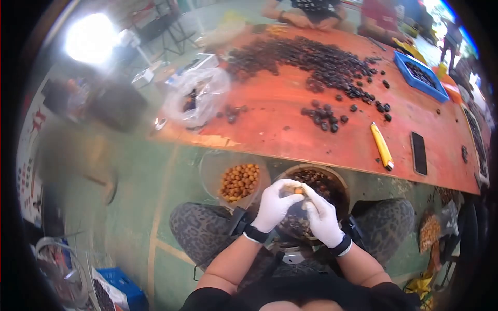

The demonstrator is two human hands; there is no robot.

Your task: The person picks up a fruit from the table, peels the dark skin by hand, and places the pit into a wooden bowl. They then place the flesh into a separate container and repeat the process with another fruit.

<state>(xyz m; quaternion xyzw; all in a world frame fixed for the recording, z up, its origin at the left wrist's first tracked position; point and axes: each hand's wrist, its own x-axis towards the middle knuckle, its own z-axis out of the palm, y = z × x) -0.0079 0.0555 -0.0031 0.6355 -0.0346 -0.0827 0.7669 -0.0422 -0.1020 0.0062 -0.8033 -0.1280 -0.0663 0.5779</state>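
My left hand [276,204], in a white glove, is closed with its fingertips on a small orange-brown nut [299,191]. The white-gloved right hand [322,215] meets it from the other side, thumb and fingers pinched at the same nut. Both hands are above a round tub [345,189] that holds dark shell pieces [317,182]. Left of the tub, a clear plastic bowl [207,171] contains many similar orange-brown round nuts [239,181]. The fingers partly cover the held nut.
On the red table [270,116] lie a large heap of dark round nuts [306,57], a yellow box cutter [382,146], a phone [419,153] and a clear plastic bag [199,96]. A blue tray [420,78] stands at the right. Other people sit across the table.
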